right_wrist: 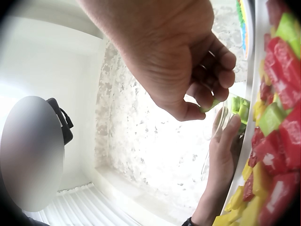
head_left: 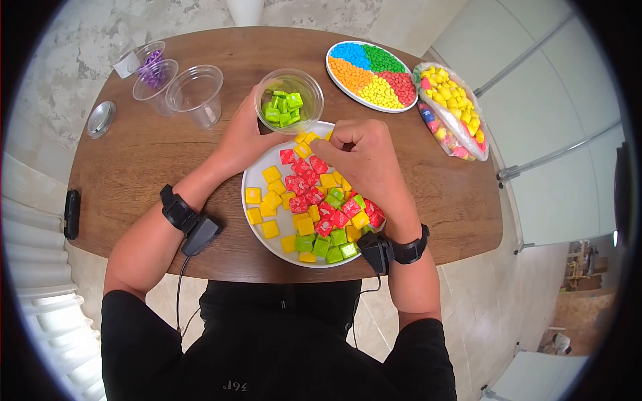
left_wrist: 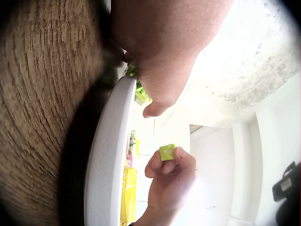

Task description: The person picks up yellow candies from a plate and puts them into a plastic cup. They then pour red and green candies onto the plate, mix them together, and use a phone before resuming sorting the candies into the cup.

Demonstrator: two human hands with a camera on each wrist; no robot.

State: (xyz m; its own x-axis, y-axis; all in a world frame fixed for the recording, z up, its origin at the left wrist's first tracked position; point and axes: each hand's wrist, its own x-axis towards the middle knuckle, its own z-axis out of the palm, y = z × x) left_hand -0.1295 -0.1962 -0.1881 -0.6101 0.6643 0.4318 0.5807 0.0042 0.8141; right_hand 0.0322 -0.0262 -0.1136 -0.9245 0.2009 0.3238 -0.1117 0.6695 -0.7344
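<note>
A clear plastic cup (head_left: 312, 111) with green wrapped candies (head_left: 283, 109) in it is held by my left hand (head_left: 245, 139), over the far edge of a white plate (head_left: 251, 175). Between thumb and fingers my right hand (head_left: 369, 159) pinches one green candy (left_wrist: 167, 152), seen best in the left wrist view and mostly hidden in the head view. This hand is over the plate, just right of the cup. Red candies (head_left: 302, 175), yellow candies (head_left: 270, 200) and more green candies (head_left: 322, 248) lie mixed on the plate.
At the far left stand a clear cup (head_left: 208, 110) and nested-looking cups with purple pieces (head_left: 154, 72). A round metallic lid (head_left: 101, 119) lies left of them. A sorted candy tray (head_left: 330, 67) and an open bag of candies (head_left: 457, 110) sit at the far right of the table (head_left: 144, 157).
</note>
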